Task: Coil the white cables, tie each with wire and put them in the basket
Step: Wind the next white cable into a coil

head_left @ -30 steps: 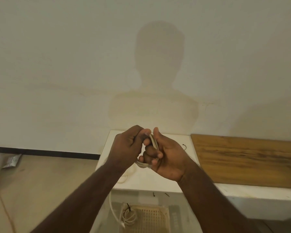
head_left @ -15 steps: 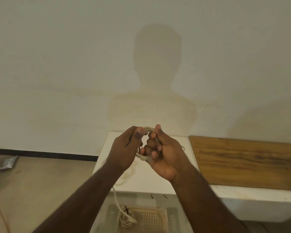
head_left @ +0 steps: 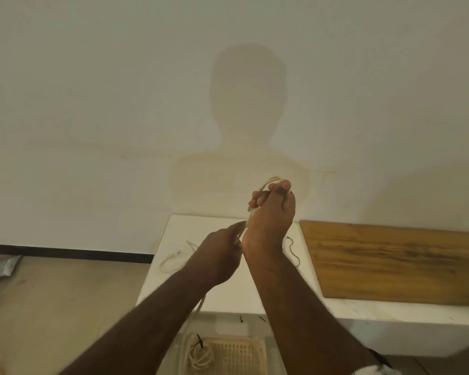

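Note:
My right hand (head_left: 271, 212) is raised above the white table (head_left: 228, 296) and grips a coil of white cable (head_left: 268, 182), whose loops stick out above the fingers. Just below it and to the left, my left hand (head_left: 220, 253) pinches the same cable's free strand, which hangs past my forearm toward the floor. A second white cable (head_left: 173, 259) lies loose on the table's left part. A black tie wire (head_left: 294, 251) lies on the table right of my hands. Below the table's front edge stands a cream basket (head_left: 236, 355) holding a tied cable coil (head_left: 199, 357).
A wooden board (head_left: 395, 261) covers the table's right part. A plain wall rises right behind the table. Short black wire bits (head_left: 241, 318) lie at the table's front edge. A silvery packet (head_left: 3, 266) lies on the floor at far left.
My right hand has lifted the coil higher and turned its back toward me. My left hand has let go of the coil, dropped lower and now draws along the free strand.

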